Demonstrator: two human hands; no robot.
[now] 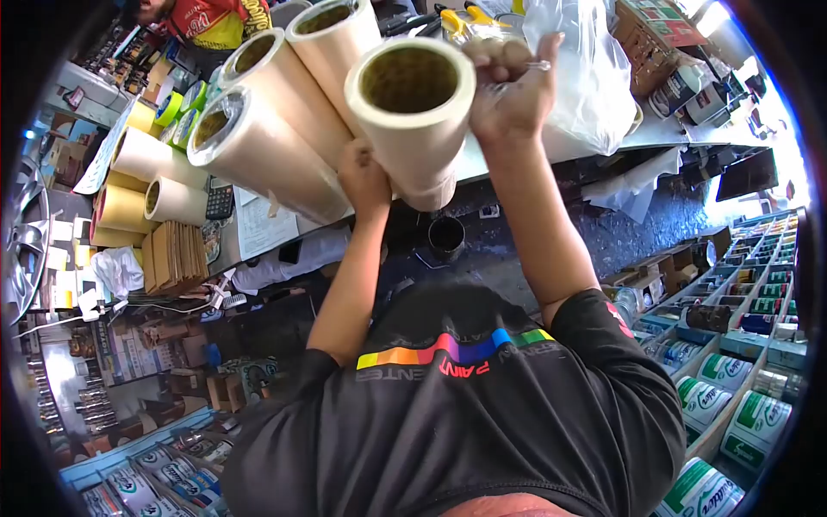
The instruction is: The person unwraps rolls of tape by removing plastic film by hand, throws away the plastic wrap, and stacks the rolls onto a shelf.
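A large cream roll [412,142] with a brown hollow core stands tilted toward me between my hands. My left hand [364,177] is closed against its left side, with the fingers partly hidden. On the other side, near the top rim, my right hand [514,90] is raised with fingers curled and thumb up. A small, thin, shiny bit shows at those fingers, too small to name. Several similar wide rolls [267,155] lean side by side to the left, one with clear plastic at its core. Behind my right hand lies a clear plastic bag [590,90].
Shorter rolls [155,159], a calculator [220,202] and a printed sheet [265,226] are on the counter at left. A cardboard box [659,34] stands at back right. A black bucket [446,234] is on the floor. Paint cans [756,426] fill shelves at right. Another person [211,21] is across the counter.
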